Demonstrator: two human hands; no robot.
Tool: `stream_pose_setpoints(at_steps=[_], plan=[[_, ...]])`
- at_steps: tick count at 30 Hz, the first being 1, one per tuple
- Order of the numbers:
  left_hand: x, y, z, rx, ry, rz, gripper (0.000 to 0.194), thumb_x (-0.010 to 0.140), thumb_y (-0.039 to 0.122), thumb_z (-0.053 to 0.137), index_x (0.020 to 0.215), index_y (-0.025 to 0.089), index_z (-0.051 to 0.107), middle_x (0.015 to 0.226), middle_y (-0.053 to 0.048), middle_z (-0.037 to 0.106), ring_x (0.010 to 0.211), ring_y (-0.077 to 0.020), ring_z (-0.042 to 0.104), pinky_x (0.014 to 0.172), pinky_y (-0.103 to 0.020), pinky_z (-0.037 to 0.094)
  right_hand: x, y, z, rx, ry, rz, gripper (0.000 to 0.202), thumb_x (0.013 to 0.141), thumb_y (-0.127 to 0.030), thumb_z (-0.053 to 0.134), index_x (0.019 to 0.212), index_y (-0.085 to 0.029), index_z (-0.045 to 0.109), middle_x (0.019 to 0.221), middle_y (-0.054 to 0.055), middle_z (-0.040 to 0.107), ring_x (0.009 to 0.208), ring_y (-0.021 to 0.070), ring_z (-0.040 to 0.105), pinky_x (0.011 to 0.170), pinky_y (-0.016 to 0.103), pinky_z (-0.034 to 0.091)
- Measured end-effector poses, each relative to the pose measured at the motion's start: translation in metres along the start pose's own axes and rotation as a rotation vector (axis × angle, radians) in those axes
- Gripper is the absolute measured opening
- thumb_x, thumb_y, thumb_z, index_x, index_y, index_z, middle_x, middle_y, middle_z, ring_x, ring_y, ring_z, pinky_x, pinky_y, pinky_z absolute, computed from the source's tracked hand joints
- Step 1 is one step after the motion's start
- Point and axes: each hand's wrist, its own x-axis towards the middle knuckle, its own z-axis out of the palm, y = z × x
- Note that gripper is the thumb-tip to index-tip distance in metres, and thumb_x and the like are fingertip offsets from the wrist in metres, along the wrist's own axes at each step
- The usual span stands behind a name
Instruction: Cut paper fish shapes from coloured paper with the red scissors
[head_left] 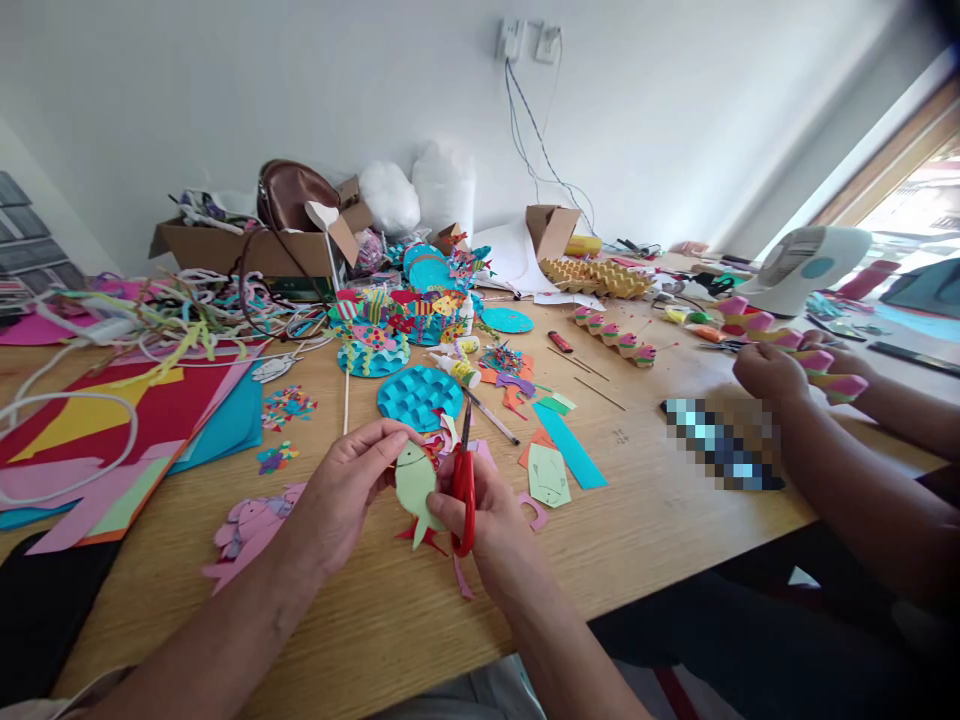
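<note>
A light green paper fish (pixel 415 487) with drawn lines at its head is pinched at its upper left edge by my left hand (pixel 356 480). My right hand (pixel 491 520) is closed round red-handled scissors (pixel 465 490), their dark blades pointing up and away. The right thumb also presses on the fish near its tail. Red paper scraps (pixel 429 537) lie on the table under the fish. To the left, near my forearm, is a pile of pink paper fish (pixel 255 525). A green paper piece with a drawn outline (pixel 549 475) lies right of the scissors.
Woven blue paper discs (pixel 420 395), glue bottles (pixel 459 368) and a pen (pixel 495 418) sit beyond my hands. Coloured paper sheets (pixel 142 400) fill the left. On the right, a co-worker's hands (pixel 776 375) hold a painted egg-carton strip (pixel 772 335). A cardboard box (pixel 247 250) stands behind.
</note>
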Motion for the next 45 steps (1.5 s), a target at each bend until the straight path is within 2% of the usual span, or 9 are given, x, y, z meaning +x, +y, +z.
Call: stream_pose_setpoints(at_steps=[4, 7, 12, 18, 26, 30, 34, 41, 45], plan=[[-0.004, 0.002, -0.005, -0.121, 0.109, 0.039, 0.01, 0.073, 0.026, 0.066, 0.07, 0.017, 0.066, 0.064, 0.003, 0.059, 0.059, -0.0095, 0.052, 0.055, -0.019, 0.043, 0.0, 0.004, 0.0, 0.003, 0.039, -0.025, 0.023, 0.059, -0.021, 0.069, 0.075, -0.02, 0.052, 0.067, -0.004, 0.05, 0.058, 0.0106, 0.046, 0.053, 0.022, 0.04], [-0.01, 0.0, -0.008, -0.114, 0.097, 0.004, 0.015, 0.078, 0.029, 0.06, 0.074, 0.016, 0.065, 0.066, 0.001, 0.058, 0.06, -0.0109, 0.051, 0.056, -0.021, 0.043, 0.0, 0.001, 0.001, -0.03, 0.07, -0.055, 0.023, 0.059, -0.022, 0.068, 0.073, -0.02, 0.05, 0.065, -0.005, 0.048, 0.055, 0.0099, 0.043, 0.05, 0.022, 0.037], [-0.02, -0.004, -0.009, 0.133, -0.002, 0.037, 0.024, 0.084, 0.041, 0.053, 0.086, 0.019, 0.064, 0.076, 0.0, 0.06, 0.069, -0.0137, 0.053, 0.063, -0.024, 0.044, 0.001, -0.008, 0.001, -0.023, 0.072, -0.095, 0.023, 0.061, -0.023, 0.068, 0.075, -0.02, 0.051, 0.068, -0.005, 0.049, 0.056, 0.0098, 0.044, 0.051, 0.022, 0.036], [-0.018, -0.001, -0.001, 0.361, 0.018, 0.105, 0.009, 0.07, 0.027, 0.065, 0.071, 0.02, 0.061, 0.063, 0.004, 0.056, 0.059, -0.0116, 0.048, 0.054, -0.021, 0.038, 0.003, -0.017, 0.003, -0.108, -0.07, -0.069, 0.026, 0.059, -0.023, 0.07, 0.076, -0.02, 0.051, 0.069, -0.004, 0.051, 0.061, 0.0115, 0.047, 0.054, 0.024, 0.037], [-0.02, -0.004, 0.004, 0.173, 0.179, 0.162, 0.011, 0.067, 0.026, 0.066, 0.073, 0.019, 0.062, 0.068, 0.002, 0.061, 0.062, -0.0122, 0.052, 0.056, -0.021, 0.042, 0.004, -0.019, 0.006, -0.128, -0.085, -0.113, 0.026, 0.06, -0.024, 0.071, 0.076, -0.021, 0.051, 0.069, -0.004, 0.054, 0.063, 0.0128, 0.051, 0.059, 0.026, 0.041], [-0.025, -0.006, 0.001, 0.143, 0.151, 0.109, 0.012, 0.066, 0.028, 0.068, 0.073, 0.019, 0.062, 0.068, 0.003, 0.06, 0.061, -0.0115, 0.051, 0.059, -0.022, 0.043, 0.009, -0.026, 0.003, -0.126, -0.026, -0.159, 0.025, 0.061, -0.025, 0.071, 0.077, -0.02, 0.052, 0.068, -0.004, 0.055, 0.06, 0.0115, 0.049, 0.054, 0.024, 0.038], [-0.031, -0.002, -0.002, 0.272, 0.07, 0.039, 0.01, 0.065, 0.027, 0.067, 0.071, 0.018, 0.064, 0.066, 0.004, 0.057, 0.061, -0.0107, 0.048, 0.061, -0.021, 0.041, 0.012, -0.036, 0.001, -0.141, 0.014, -0.214, 0.026, 0.062, -0.026, 0.071, 0.079, -0.02, 0.051, 0.069, -0.005, 0.053, 0.061, 0.0112, 0.05, 0.056, 0.025, 0.039], [-0.033, 0.022, -0.001, 0.563, -0.124, 0.05, 0.017, 0.07, 0.036, 0.064, 0.066, 0.02, 0.061, 0.059, 0.004, 0.052, 0.056, -0.012, 0.045, 0.05, -0.021, 0.033, 0.016, -0.042, 0.005, -0.416, -0.116, -0.293, 0.017, 0.068, -0.019, 0.064, 0.073, -0.02, 0.048, 0.066, -0.005, 0.048, 0.061, 0.0113, 0.047, 0.055, 0.025, 0.038], [-0.028, 0.017, -0.003, 0.553, -0.121, 0.043, 0.021, 0.068, 0.035, 0.066, 0.056, 0.02, 0.057, 0.052, 0.005, 0.046, 0.054, -0.0126, 0.045, 0.046, -0.021, 0.031, 0.013, -0.046, 0.011, -0.431, -0.182, -0.284, 0.017, 0.07, -0.023, 0.065, 0.076, -0.02, 0.048, 0.068, -0.005, 0.049, 0.061, 0.0114, 0.046, 0.054, 0.024, 0.037]])
